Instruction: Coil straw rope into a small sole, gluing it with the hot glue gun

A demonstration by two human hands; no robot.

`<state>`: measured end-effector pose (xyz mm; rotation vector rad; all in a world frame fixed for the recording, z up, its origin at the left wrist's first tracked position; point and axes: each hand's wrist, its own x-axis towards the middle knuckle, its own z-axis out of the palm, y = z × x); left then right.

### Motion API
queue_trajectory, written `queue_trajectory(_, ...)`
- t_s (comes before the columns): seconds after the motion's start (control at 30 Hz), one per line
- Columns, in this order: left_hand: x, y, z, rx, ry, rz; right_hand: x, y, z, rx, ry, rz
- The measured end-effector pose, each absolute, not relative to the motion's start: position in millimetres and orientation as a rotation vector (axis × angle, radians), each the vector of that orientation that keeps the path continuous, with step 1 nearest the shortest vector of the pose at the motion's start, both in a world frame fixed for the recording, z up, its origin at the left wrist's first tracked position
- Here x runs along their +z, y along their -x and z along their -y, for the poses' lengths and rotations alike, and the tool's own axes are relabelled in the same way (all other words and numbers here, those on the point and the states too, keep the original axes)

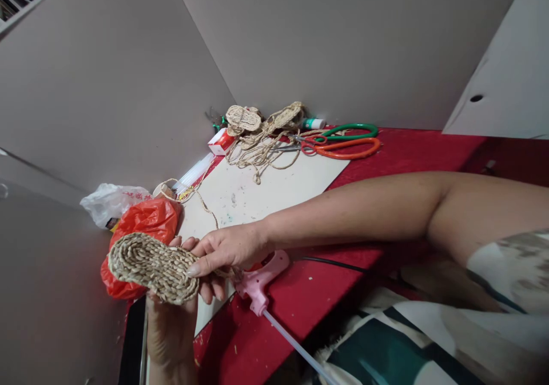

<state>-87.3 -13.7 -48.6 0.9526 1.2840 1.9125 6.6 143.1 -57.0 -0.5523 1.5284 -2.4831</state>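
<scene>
A woven straw shoe sole (pixel 154 265) is held between both hands, tilted above the table's left part. My right hand (pixel 225 250) reaches in from the right, its thumb pressed on the sole's right end. My left hand (pixel 171 322) comes up from below, gripping the sole from underneath; the sole hides part of its fingers. Just right of the hands lies a pink glue gun (pixel 261 282) with a long translucent glue stick (pixel 295 342) in its back. A thin straw cord (pixel 208 207) runs across the white board (pixel 249 202) behind my right hand.
At the back are coiled straw cord (pixel 257 153), small woven straw pieces (pixel 243 119), scissors with green and orange handles (pixel 347 142) and a red-and-white box (pixel 221 143). A red plastic bag (pixel 148 219) and white bag (pixel 109 202) sit left. Walls border the red table (pixel 407 156).
</scene>
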Motion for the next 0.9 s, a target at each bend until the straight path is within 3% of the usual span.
queue_trajectory(0.2,-46.4,90.8,12.8,1.987,-0.954,-1.355,-51.6,-11.0,-143.8,-2.447,0.434,-1.689)
queue_trajectory(0.4,-36.1,87.9,10.1,2.143,-0.975,-1.445,-53.0,-14.6,-145.3,-2.45,0.273,-2.207)
queue_trajectory(0.67,-29.8,98.2,9.0,2.238,-0.967,-1.362,-47.9,-13.4,-160.8,-2.275,0.354,-2.701)
queue_trajectory(0.77,-20.9,106.6,10.4,2.345,-0.965,-1.269,-44.0,-7.7,-174.7,-2.408,0.283,-2.656)
queue_trajectory(0.9,-16.1,123.5,9.3,2.449,-0.766,-1.366,-45.5,3.8,-201.6,-2.822,-0.06,-2.659)
